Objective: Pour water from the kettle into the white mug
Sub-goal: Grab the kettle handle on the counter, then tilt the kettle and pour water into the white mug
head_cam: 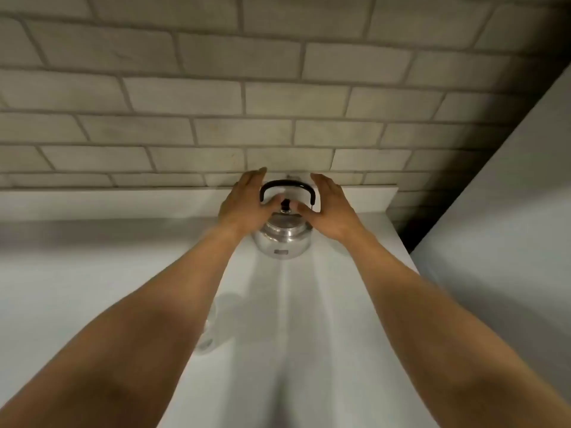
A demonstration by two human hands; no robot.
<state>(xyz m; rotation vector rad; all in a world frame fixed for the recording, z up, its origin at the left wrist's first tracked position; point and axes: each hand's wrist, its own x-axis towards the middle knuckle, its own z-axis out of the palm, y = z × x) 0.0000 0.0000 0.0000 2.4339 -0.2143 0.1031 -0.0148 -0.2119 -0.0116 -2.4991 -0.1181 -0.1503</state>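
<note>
A shiny metal kettle (282,239) stands upright at the back of the white counter (92,273), close to the pale brick wall (216,88), its black handle (287,188) arched over the lid knob (285,206). Both hands flank it, spread wide and holding nothing: the left hand (247,202) beside the handle's left end, the right hand (327,208) beside its right end, thumbs nearing the knob. Something pale and blurred, perhaps the mug (210,332), sits nearer, partly hidden behind the left forearm.
</note>
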